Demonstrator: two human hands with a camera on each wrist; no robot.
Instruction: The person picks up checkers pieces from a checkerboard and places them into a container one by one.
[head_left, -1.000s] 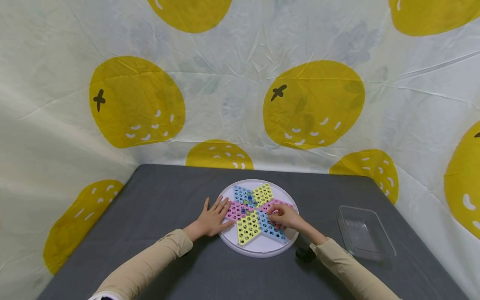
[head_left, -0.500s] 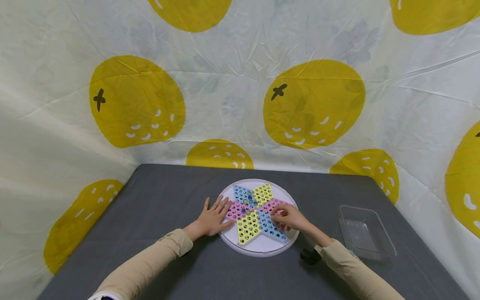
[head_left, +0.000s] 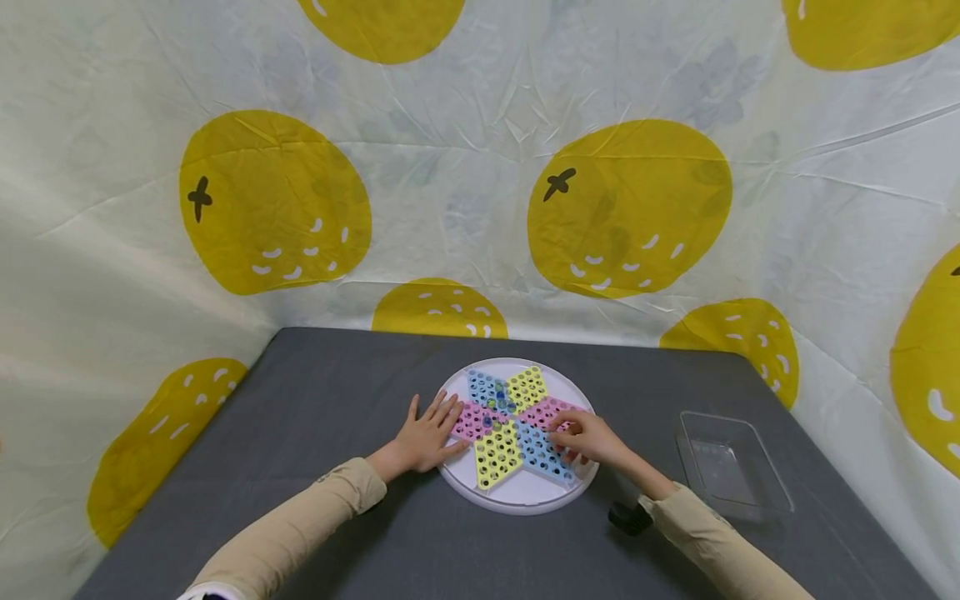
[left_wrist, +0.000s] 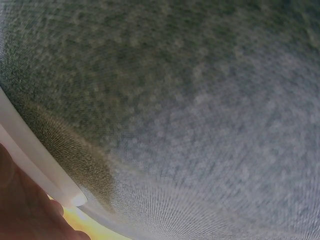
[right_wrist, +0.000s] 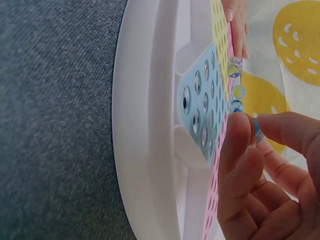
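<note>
A round white Chinese checkers board has a star of blue, yellow and pink sections full of holes. My left hand rests on its left rim with fingers spread. Over the blue section nearest me on the right, my right hand pinches a clear bluish marble between thumb and fingertip, the other fingers curled. Several glass marbles sit near the star's middle and on its far blue section. In the left wrist view, only part of the left hand shows by the white rim.
A clear plastic box stands to the right on the dark cloth-covered table. A black object shows beneath the right wrist. Behind the table hangs a pale curtain printed with yellow fruit.
My right hand has drifted slightly to the right over the blue section, its fingers still pinched together. The left hand has kept its place on the rim.
</note>
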